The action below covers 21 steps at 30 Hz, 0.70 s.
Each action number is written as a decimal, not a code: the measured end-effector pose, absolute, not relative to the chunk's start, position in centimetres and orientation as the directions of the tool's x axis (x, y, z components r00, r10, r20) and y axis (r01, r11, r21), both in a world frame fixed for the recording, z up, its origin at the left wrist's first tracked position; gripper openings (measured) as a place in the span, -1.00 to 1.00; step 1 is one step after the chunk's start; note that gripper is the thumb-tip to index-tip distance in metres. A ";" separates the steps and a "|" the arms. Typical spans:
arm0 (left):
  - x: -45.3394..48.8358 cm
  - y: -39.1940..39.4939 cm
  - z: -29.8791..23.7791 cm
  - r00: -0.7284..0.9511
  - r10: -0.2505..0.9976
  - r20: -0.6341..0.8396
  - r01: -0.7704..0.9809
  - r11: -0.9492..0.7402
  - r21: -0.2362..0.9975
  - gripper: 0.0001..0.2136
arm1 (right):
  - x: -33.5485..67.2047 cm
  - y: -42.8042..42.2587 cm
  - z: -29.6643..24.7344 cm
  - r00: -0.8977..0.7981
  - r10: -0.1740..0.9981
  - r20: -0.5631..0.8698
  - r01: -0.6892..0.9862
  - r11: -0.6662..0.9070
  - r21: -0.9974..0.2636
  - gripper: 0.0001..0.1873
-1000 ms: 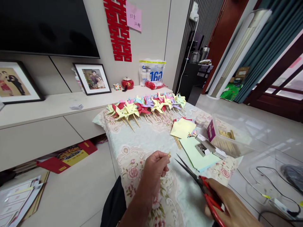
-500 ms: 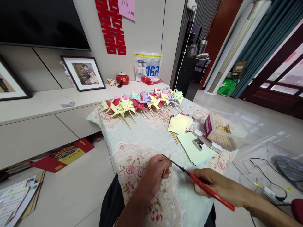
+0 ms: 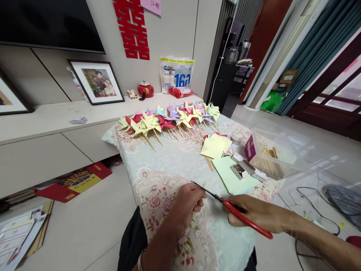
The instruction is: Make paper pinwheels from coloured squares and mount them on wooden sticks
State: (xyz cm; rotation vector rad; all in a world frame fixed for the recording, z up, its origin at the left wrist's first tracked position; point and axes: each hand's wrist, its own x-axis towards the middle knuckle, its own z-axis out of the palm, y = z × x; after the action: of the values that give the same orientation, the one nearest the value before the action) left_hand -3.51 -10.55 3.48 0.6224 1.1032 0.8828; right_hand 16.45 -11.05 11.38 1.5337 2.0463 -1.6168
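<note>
Over the flowered tablecloth (image 3: pixel 158 180), my left hand (image 3: pixel 187 203) is closed around a thin wooden stick (image 3: pixel 204 186), and a short end of it pokes up above the fingers. My right hand (image 3: pixel 251 210) grips red-handled long-nose pliers (image 3: pixel 248 222). Their dark, slim jaws point left and lie across the top of the stick, close to my left fingertips. I cannot tell whether the jaws touch the stick. Farther back lie finished paper pinwheels (image 3: pixel 169 120) on sticks, in yellow, red, purple and blue.
Right of centre are yellow paper squares (image 3: pixel 216 145), green paper sheets (image 3: pixel 234 175), a small open box of metal pins (image 3: pixel 239 170), a round clear container (image 3: pixel 237 136) and a plastic tub (image 3: pixel 282 162) of sticks. A low cabinet (image 3: pixel 50 124) runs behind. Cables (image 3: pixel 318 195) lie on the floor.
My right hand and the pliers have shifted slightly left and up, the handle now reaching less far right. My left hand keeps its hold on the stick. The view has tilted a little.
</note>
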 end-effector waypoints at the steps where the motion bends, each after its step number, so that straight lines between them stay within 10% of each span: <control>1: -3.5 -10.5 3.4 0.183 0.849 -0.495 -0.289 0.528 0.799 -0.95 | 16.4 -11.0 11.3 -0.481 0.619 -0.621 0.744 -0.086 -0.662 -0.71; 21: -2.8 -9.4 2.4 0.135 0.824 -0.550 -0.114 0.565 0.817 -0.87 | 15.8 -10.4 10.1 -0.366 0.604 -0.708 0.789 -0.201 -0.580 -0.86</control>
State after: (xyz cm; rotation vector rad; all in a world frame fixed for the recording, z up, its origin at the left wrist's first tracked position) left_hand -2.77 -9.38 2.44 0.7089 1.2575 0.7689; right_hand 15.79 -10.44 10.10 1.6582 1.8658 -1.6082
